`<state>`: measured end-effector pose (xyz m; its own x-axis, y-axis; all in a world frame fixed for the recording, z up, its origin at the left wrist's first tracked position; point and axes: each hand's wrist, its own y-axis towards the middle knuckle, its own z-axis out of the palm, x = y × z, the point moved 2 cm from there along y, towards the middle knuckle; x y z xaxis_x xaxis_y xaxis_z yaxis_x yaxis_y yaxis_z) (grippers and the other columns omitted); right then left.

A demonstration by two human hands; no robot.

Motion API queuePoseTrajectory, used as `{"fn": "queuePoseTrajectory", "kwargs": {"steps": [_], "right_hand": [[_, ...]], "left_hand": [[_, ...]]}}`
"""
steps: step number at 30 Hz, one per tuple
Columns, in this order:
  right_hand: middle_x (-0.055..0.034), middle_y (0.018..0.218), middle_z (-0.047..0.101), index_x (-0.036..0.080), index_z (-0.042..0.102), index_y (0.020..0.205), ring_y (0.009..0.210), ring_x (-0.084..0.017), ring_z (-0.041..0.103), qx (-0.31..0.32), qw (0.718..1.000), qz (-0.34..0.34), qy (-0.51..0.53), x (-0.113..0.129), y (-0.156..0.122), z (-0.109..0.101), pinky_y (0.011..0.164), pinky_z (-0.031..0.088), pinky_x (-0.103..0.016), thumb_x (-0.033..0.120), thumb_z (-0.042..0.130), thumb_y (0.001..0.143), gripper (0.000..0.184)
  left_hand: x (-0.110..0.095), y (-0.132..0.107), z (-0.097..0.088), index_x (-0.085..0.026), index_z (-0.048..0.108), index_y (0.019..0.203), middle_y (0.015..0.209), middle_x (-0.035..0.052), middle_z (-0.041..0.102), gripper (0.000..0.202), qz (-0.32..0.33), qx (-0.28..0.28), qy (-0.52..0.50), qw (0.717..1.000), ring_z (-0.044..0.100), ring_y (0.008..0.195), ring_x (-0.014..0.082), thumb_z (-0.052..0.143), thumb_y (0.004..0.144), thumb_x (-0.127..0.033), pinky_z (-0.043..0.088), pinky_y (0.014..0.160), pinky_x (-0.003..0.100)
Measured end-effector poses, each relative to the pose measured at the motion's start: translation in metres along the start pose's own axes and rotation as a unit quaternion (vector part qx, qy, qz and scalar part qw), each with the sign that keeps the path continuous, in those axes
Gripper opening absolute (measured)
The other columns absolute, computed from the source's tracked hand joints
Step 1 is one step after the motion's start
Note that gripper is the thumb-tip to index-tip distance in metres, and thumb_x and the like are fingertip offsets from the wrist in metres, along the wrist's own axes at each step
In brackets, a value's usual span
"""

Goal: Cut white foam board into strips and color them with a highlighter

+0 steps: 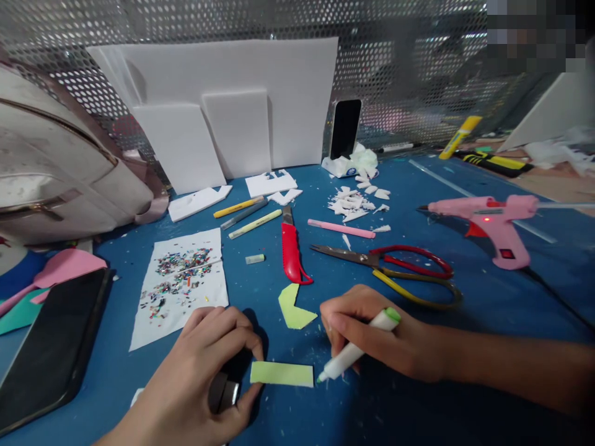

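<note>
My right hand [372, 337] is closed around a white marker with a green end [357, 348]; its tip touches the blue table just right of a light green paper strip [282, 373]. My left hand [204, 378] is curled over a small dark object [225, 387], thumb and forefinger touching the strip's left end. A second light green cut piece [292, 308] lies just beyond the strip.
Red utility knife [292, 251], scissors [404, 271], pink pen [341, 228], several markers [246, 215], pink glue gun [493, 226] with cord, glitter on white paper [179, 282], a dark tablet [51, 347], a bag [60, 173], foam boards [242, 118], a propped phone [345, 129].
</note>
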<state>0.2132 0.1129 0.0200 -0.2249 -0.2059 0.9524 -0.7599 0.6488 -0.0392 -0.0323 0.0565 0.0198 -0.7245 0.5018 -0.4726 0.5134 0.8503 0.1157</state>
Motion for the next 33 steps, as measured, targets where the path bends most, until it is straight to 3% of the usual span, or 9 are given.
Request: {"fn": "queuePoseTrajectory", "kwargs": {"steps": [3,7,12,17,21,25,29,33], "right_hand": [[-0.0028,0.065,0.062,0.013,0.062,0.073,0.061,-0.012,0.058,0.001,1.0,0.002,0.031,0.001,0.0,0.0,0.057,0.043,-0.022,0.044,0.042,0.103,0.047],[-0.0035,0.072,0.066,0.014,0.059,0.08,0.06,-0.012,0.058,0.042,0.998,0.009,0.053,-0.001,0.001,0.002,0.053,0.04,-0.021,0.039,0.055,0.097,0.031],[-0.0031,0.063,0.063,0.013,0.062,0.072,0.056,-0.012,0.055,0.052,0.997,-0.015,0.051,-0.002,0.001,0.003,0.053,0.038,-0.022,0.04,0.048,0.1,0.041],[-0.0028,0.07,0.065,0.014,0.062,0.079,0.06,-0.012,0.057,0.073,0.996,0.011,0.042,-0.002,0.003,0.005,0.055,0.04,-0.022,0.038,0.057,0.096,0.03],[-0.0034,0.07,0.063,0.013,0.06,0.073,0.058,-0.011,0.057,0.094,0.993,0.007,0.07,-0.003,0.004,0.005,0.054,0.04,-0.022,0.041,0.047,0.101,0.042],[-0.0037,0.073,0.066,0.013,0.063,0.082,0.062,-0.012,0.057,0.099,0.993,0.025,0.066,-0.003,0.003,0.005,0.055,0.04,-0.022,0.04,0.053,0.098,0.033],[-0.0029,0.07,0.062,0.013,0.061,0.075,0.058,-0.011,0.057,0.097,0.991,0.018,0.09,-0.002,0.004,0.005,0.054,0.04,-0.022,0.041,0.05,0.099,0.039],[-0.0034,0.073,0.066,0.013,0.064,0.081,0.06,-0.011,0.056,0.096,0.993,0.018,0.069,-0.002,0.005,0.005,0.055,0.04,-0.021,0.038,0.057,0.096,0.03]], "left_hand": [[0.001,0.0,0.0,-0.028,0.054,0.097,0.101,0.0011,0.058,0.022,-0.004,-0.002,-0.01,1.0,0.052,0.098,0.0199,0.056,0.079,-0.016,0.043,0.086,0.033],[0.005,0.0,0.001,-0.029,0.055,0.098,0.1,0.0007,0.057,0.023,-0.003,0.008,-0.018,1.0,0.051,0.098,0.0198,0.055,0.08,-0.015,0.043,0.086,0.033],[0.008,0.001,0.001,-0.029,0.057,0.1,0.101,0.0003,0.058,0.027,0.003,0.038,-0.015,0.999,0.051,0.099,0.0205,0.057,0.079,-0.012,0.043,0.086,0.033],[0.01,0.0,0.002,-0.029,0.059,0.1,0.102,0.0011,0.059,0.026,0.005,0.046,-0.015,0.999,0.051,0.099,0.0209,0.058,0.08,-0.013,0.044,0.086,0.034],[0.011,0.001,0.003,-0.029,0.06,0.101,0.101,0.0009,0.059,0.026,0.001,0.051,-0.007,0.999,0.051,0.099,0.0209,0.059,0.08,-0.014,0.043,0.086,0.034],[0.01,0.001,0.003,-0.03,0.059,0.101,0.101,0.0001,0.058,0.027,0.003,0.05,-0.009,0.999,0.051,0.099,0.0205,0.058,0.08,-0.014,0.043,0.085,0.034],[0.009,0.0,0.001,-0.031,0.059,0.101,0.101,0.0001,0.058,0.027,0.006,0.042,-0.013,0.999,0.051,0.099,0.0207,0.058,0.08,-0.014,0.043,0.084,0.033],[0.01,-0.002,0.002,-0.031,0.06,0.102,0.104,0.0004,0.057,0.029,0.001,0.046,-0.009,0.999,0.051,0.101,0.0209,0.059,0.079,-0.013,0.043,0.087,0.034]]}}
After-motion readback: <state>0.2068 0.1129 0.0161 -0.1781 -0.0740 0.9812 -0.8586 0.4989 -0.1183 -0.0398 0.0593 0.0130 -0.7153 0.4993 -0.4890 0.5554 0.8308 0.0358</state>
